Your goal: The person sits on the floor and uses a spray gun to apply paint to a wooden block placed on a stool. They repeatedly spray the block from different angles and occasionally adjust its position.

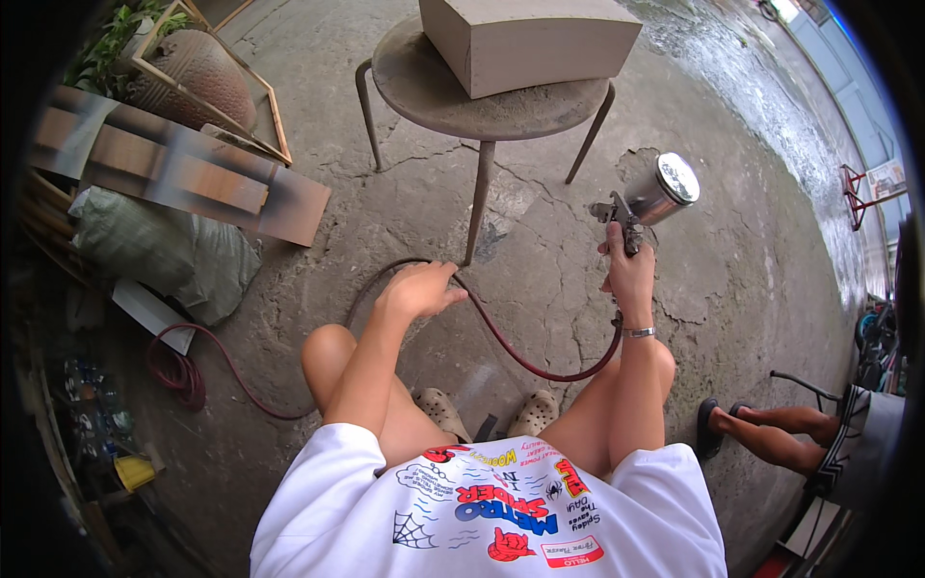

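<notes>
My right hand grips a metal spray gun by its handle, fingers wrapped round it. A round silver cup sits on the gun, tilted to the right. A dark red air hose runs from below the handle in a hanging loop to my left hand. The left fingers curl loosely about the hose, which comes out between fingers and thumb; part of the grip is hidden. Ahead, a pale box-like piece with a curved edge rests on a round, dusty stool.
At left, a sprayed board leans over a grey-green sack, near a wooden frame and a large pot. Coiled hose lies on the cracked concrete. Another person's legs are at right. Wet ground lies beyond.
</notes>
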{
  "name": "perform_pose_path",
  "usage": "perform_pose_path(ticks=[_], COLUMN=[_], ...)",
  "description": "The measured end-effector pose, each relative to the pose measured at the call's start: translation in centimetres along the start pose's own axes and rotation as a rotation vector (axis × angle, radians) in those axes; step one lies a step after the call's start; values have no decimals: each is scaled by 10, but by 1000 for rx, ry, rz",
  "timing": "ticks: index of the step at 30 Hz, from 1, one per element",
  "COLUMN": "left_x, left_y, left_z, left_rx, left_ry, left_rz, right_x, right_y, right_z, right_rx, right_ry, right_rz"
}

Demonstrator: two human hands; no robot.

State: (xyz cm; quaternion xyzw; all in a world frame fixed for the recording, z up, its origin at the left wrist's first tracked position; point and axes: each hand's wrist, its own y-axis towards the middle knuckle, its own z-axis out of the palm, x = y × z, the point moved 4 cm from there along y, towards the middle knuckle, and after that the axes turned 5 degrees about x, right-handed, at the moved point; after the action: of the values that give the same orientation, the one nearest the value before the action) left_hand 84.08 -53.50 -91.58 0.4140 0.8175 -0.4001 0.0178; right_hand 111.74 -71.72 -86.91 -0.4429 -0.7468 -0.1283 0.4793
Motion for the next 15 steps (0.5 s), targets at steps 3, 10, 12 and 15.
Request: perform_pose_path(ticks=[3,10,12,15], left_x=[-1,-1,0,-1], left_y=[-1,-3,-3,-2], left_z=[-2,1,0,-1], left_rx=[-15,-68,-73,-79], left_ry=[15,17,36,21], left_rz=[10,28,29,42], right_x=[-6,2,-1,0], right_y=[4,-3,0,1], right_z=[1,2,1,0], right_rx=[-9,3,4,-88], right_ry=[57,13,29,37], right_rz=[-69,-28,-59,-60])
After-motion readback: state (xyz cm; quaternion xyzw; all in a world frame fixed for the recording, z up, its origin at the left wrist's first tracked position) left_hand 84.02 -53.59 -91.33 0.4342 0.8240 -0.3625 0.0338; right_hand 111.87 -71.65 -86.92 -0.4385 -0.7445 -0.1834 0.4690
